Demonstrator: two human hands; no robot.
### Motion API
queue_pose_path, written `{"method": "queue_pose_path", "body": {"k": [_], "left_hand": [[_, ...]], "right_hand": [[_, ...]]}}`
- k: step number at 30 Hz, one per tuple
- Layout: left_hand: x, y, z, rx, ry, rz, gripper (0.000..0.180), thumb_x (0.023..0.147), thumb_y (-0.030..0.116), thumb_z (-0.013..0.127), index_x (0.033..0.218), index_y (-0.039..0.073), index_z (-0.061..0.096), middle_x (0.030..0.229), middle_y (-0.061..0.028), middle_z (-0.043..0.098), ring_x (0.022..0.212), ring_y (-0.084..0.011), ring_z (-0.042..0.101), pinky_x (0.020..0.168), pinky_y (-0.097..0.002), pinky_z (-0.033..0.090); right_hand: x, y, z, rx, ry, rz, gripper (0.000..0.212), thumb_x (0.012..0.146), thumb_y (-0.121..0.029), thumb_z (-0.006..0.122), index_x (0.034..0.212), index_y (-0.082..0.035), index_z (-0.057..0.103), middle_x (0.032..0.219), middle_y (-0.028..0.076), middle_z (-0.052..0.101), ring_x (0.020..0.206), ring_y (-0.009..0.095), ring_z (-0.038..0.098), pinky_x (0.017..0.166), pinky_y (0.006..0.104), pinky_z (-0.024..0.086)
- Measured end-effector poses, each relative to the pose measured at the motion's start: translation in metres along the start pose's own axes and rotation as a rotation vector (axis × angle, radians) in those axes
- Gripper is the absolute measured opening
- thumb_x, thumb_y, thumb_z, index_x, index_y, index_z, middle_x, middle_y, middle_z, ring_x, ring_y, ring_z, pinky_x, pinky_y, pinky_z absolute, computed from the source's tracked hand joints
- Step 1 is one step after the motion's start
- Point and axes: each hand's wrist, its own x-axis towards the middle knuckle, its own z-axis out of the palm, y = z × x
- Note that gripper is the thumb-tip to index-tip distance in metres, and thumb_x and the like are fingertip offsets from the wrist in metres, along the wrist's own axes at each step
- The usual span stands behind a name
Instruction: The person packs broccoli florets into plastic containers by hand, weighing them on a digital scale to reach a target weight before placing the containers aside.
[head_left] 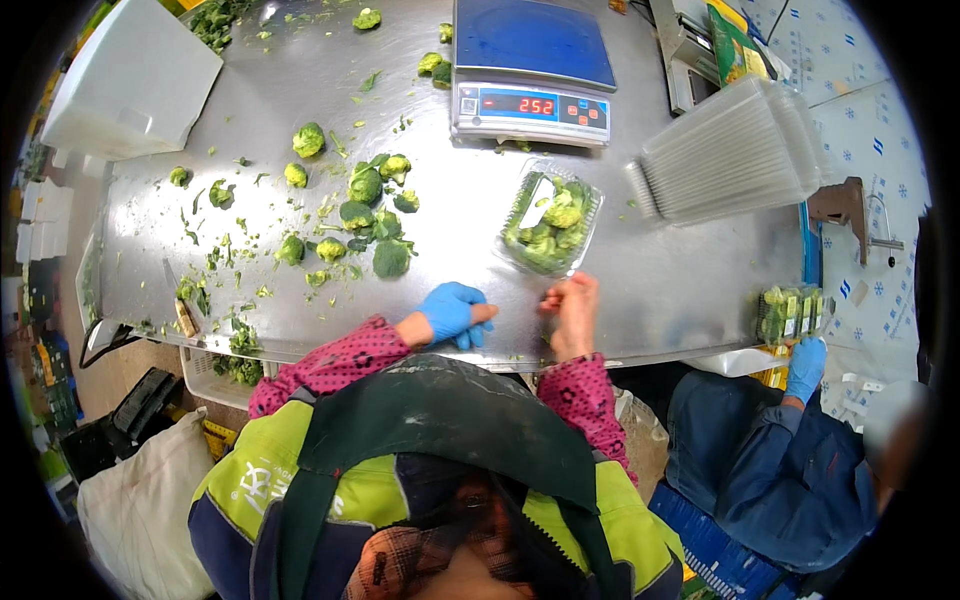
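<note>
A transparent plastic box (pixel 513 235) filled with broccoli florets (pixel 560 210) lies on the steel table, a white label across its top. My right hand (pixel 572 312), bare, is just below the box's near corner with its fingers curled in a pinch; whatever they hold is too small to make out. To its left, at the table's near edge, my left hand (pixel 455 314) wears a blue glove with a bare thumb or fingertip showing. Its fingers are bent together, and anything inside them is hidden. Loose broccoli florets (pixel 365 184) lie in a group beyond my left hand.
Beyond the box stands a digital scale (pixel 533 112) with a blue platform. Nested transparent trays (pixel 730 155) lie at right. A white foam box (pixel 135 80) stands far left, a knife (pixel 185 316) near the left edge. At lower right a co-worker's gloved hand (pixel 806 368) touches packed boxes (pixel 788 312).
</note>
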Motion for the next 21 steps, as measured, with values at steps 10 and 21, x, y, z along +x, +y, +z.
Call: {"method": "queue_pose_path", "body": {"k": [10, 21], "left_hand": [[-0.031, -0.023, -0.061, -0.119, 0.095, 0.031, 0.030, 0.099, 0.023, 0.062, 0.086, -0.004, 0.068, 0.070, -0.0122, 0.070, 0.053, -0.0147, 0.064, 0.049, -0.0263, 0.050], [-0.018, -0.028, -0.056, -0.213, 0.133, 0.165, 0.030, 0.099, 0.023, 0.063, 0.088, -0.004, 0.067, 0.074, -0.0141, 0.071, 0.057, -0.0158, 0.065, 0.052, -0.0278, 0.052]], "right_hand": [[0.020, -0.025, -0.025, -0.251, 0.085, -0.140, 0.017, 0.086, -0.006, 0.055, 0.103, -0.002, 0.053, 0.076, 0.009, 0.061, 0.059, 0.012, 0.054, 0.049, 0.0263, 0.042], [0.018, -0.053, -0.019, -0.218, -0.252, 0.127, 0.020, 0.091, -0.005, 0.055, 0.109, 0.000, 0.045, 0.090, 0.020, 0.067, 0.072, 0.021, 0.066, 0.067, 0.0383, 0.062]]}}
